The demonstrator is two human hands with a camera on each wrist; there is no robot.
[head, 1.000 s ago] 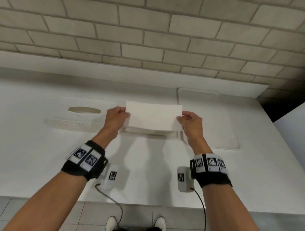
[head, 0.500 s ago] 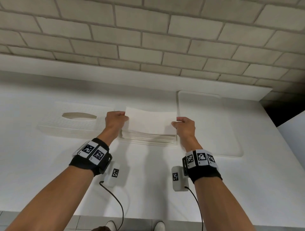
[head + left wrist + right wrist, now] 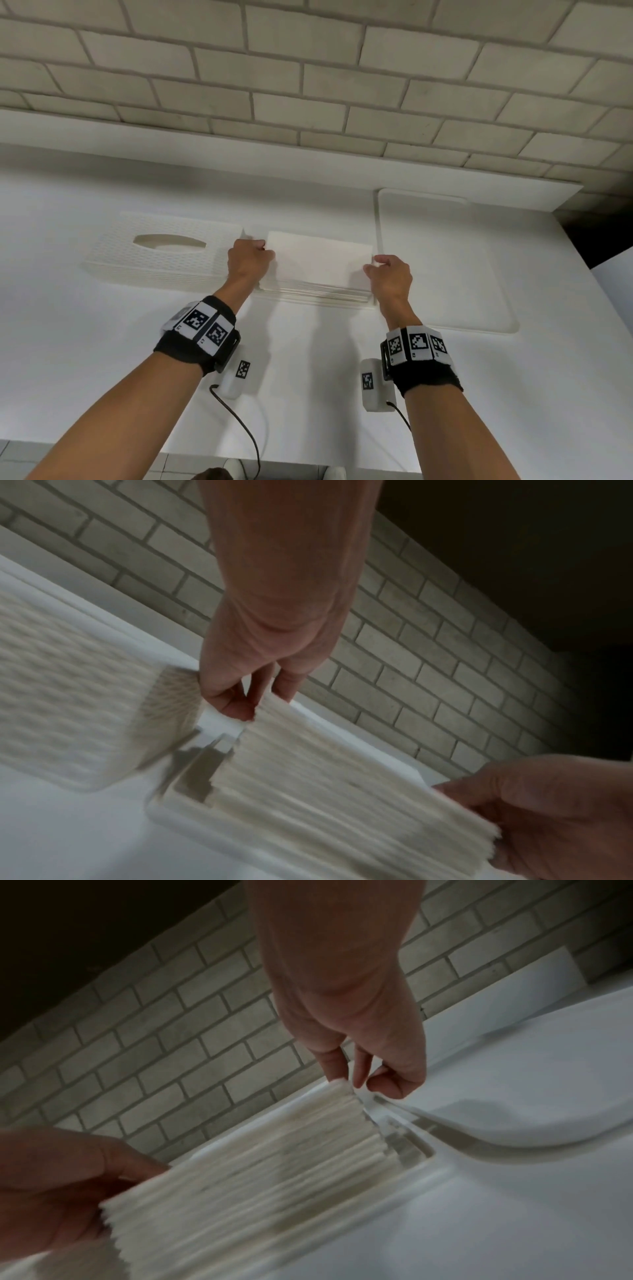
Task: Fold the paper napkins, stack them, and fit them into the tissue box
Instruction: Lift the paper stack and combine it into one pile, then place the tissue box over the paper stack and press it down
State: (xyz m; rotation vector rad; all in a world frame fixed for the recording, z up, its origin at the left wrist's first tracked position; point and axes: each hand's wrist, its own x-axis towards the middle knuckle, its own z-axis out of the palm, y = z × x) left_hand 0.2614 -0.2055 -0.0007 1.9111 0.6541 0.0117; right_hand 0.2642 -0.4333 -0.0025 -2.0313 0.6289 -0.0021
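Observation:
A stack of folded white napkins (image 3: pixel 318 291) (image 3: pixel 325 777) (image 3: pixel 257 1177) sits in a shallow white base (image 3: pixel 178 815) at the counter's middle. The top napkin (image 3: pixel 318 260) lies flat on the stack. My left hand (image 3: pixel 263 248) (image 3: pixel 270 693) pinches its left end, thumb above and the other fingers curled. My right hand (image 3: pixel 371 265) (image 3: pixel 349 1077) pinches its right end the same way. The white textured tissue box cover (image 3: pixel 161 253) (image 3: pixel 68 710), with an oval slot, lies just left of the stack, close to my left hand.
A flat white board (image 3: pixel 445 260) (image 3: pixel 531 1069) with rounded corners lies right of the stack. The grey brick wall (image 3: pixel 308 85) and a low white ledge run behind. The counter's front edge is near my elbows, and its right end drops off beyond the board.
Both hands have lowered the folded napkin from above the stack down onto its top. They have stayed at its two ends.

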